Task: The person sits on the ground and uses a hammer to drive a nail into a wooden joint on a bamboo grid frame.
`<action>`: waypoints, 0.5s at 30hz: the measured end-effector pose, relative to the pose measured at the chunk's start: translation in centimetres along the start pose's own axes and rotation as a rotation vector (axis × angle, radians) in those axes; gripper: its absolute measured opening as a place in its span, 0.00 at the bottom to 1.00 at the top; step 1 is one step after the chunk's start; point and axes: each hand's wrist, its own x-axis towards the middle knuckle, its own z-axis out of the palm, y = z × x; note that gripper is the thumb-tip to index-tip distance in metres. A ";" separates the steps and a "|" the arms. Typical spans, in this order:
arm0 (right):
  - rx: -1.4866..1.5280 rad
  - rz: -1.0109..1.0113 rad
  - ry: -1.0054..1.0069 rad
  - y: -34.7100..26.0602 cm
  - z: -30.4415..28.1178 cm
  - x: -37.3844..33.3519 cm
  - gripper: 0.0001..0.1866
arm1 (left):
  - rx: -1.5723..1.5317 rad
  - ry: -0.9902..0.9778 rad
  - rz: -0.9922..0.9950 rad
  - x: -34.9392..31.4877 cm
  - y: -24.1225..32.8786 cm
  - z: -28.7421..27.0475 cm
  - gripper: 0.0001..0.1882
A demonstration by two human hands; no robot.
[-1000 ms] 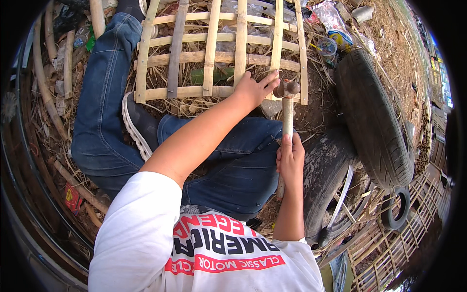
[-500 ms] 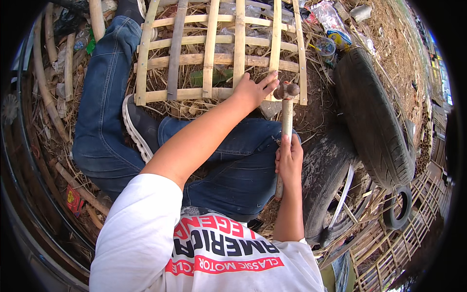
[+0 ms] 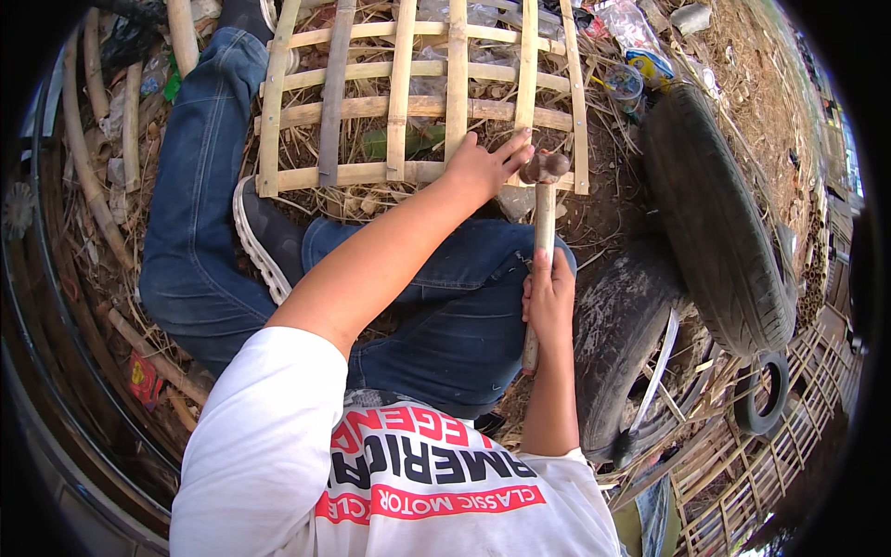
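My right hand (image 3: 551, 299) grips the pale handle of a hammer (image 3: 545, 215), which points away from me. Its rusty, rounded head is beside the fingertips of my left hand (image 3: 481, 171), at the near edge of a bamboo lattice panel (image 3: 399, 111). The left hand reaches over the lattice's lower crosspiece, its thumb and finger bent together near the end of a lengthwise strip. Whatever they pinch, if anything, is too small to tell. Pale strips and one greyish strip cross several slats, with small fixings showing at the right edge.
My bent legs in jeans (image 3: 213, 204) lie left of and below the lattice. At right, a black tyre (image 3: 715, 223) leans by another worn tyre (image 3: 626, 325). Plastic litter (image 3: 631, 46) lies at the far right, bamboo poles (image 3: 93, 176) at left, and another lattice (image 3: 761, 483) at lower right.
The hammer and my right hand have shifted very slightly away from me. My left hand stays at nearly the same spot on the lattice.
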 end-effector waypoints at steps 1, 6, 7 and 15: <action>0.012 0.068 -0.022 0.4 -0.1 0.3 0.18 | -0.016 -0.001 0.007 0.2 0.2 -0.1 0.39; -0.038 0.006 -0.017 -0.8 -0.4 -0.5 0.18 | 0.018 -0.032 0.004 -0.2 0.0 -0.4 0.38; -0.028 -0.009 -0.017 -1.3 -0.5 -0.8 0.18 | 0.035 -0.042 0.008 -0.2 0.0 -0.5 0.38; 0.085 -0.119 0.048 -4.3 -0.9 -3.5 0.15 | 0.040 0.125 0.024 -0.6 -0.2 0.7 0.34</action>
